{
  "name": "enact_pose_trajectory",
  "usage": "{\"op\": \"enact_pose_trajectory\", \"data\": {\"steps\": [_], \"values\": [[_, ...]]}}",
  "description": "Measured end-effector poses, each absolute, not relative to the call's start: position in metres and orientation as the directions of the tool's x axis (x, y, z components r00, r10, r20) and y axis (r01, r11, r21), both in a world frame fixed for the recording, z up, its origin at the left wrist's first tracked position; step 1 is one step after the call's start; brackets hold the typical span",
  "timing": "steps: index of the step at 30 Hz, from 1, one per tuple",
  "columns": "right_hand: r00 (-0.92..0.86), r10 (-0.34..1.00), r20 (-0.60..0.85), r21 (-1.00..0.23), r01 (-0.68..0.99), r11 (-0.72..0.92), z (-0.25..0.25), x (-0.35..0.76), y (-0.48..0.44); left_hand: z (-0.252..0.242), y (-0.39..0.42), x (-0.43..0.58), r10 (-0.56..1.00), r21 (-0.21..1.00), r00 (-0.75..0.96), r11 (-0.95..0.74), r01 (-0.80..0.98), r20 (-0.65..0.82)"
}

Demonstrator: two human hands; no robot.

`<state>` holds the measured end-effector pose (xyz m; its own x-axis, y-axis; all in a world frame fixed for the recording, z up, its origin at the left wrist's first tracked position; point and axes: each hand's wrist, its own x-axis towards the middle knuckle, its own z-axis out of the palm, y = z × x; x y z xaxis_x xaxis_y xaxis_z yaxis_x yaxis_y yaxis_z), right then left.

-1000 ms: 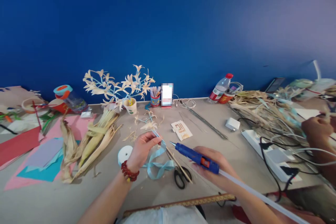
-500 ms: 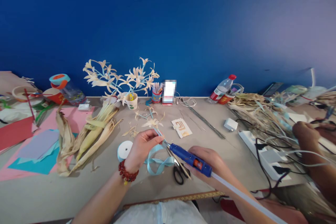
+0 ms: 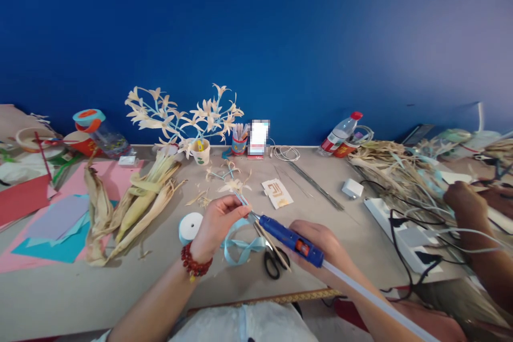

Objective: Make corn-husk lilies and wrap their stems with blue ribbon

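Note:
Between the fingertips of my left hand (image 3: 219, 220) is the stem of a pale husk flower (image 3: 234, 186), pinched so that its petals point away from me. My right hand (image 3: 315, 238) is wrapped round a blue hot glue gun (image 3: 290, 239) with a long glue stick out of its back. The gun's nozzle meets the stem at my left fingertips; whether it touches is too small to tell. Below lie a loop of light blue ribbon (image 3: 236, 254), its white spool (image 3: 189, 227) and black-handled scissors (image 3: 271, 265).
Left are corn husks (image 3: 134, 214) and coloured paper (image 3: 60, 219). Finished-looking flower branches stand in a paper cup (image 3: 201, 154) by the wall. A white card (image 3: 277, 194) and thin wires (image 3: 316, 187) lie ahead. At right are a power strip (image 3: 396, 232) and another person's hand (image 3: 465, 203).
My hands and the glue gun hold almost the same position. The whole view has shifted very slightly, and the other person's hand at right has moved a little.

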<state>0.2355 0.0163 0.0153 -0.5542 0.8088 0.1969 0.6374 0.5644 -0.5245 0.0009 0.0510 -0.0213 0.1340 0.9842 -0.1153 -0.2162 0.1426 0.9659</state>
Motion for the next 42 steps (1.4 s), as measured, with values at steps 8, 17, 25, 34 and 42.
{"op": "enact_pose_trajectory", "data": {"steps": [8, 17, 25, 34, 42], "values": [[-0.551, 0.804, 0.225, -0.485, 0.652, 0.583, 0.003, 0.242, 0.016, -0.020, 0.050, 0.002, 0.984, 0.967, 0.134, 0.143, -0.213, -0.116], [-0.555, 0.804, 0.215, -0.488, 0.652, 0.580, 0.005, 0.243, 0.014, -0.016, 0.049, 0.003, 0.984, 0.967, 0.144, 0.136, -0.214, -0.106], [-0.540, 0.821, 0.186, -0.502, 0.666, 0.552, 0.004, 0.244, 0.011, -0.015, 0.049, 0.003, 0.986, 0.965, 0.150, 0.108, -0.240, -0.073], [-0.545, 0.816, 0.191, -0.491, 0.667, 0.561, 0.004, 0.246, 0.010, -0.015, 0.049, 0.001, 0.988, 0.966, 0.140, 0.104, -0.235, -0.073], [-0.554, 0.800, 0.228, -0.483, 0.649, 0.587, 0.003, 0.245, 0.011, -0.020, 0.050, -0.001, 0.989, 0.969, 0.125, 0.100, -0.225, -0.073]]}}
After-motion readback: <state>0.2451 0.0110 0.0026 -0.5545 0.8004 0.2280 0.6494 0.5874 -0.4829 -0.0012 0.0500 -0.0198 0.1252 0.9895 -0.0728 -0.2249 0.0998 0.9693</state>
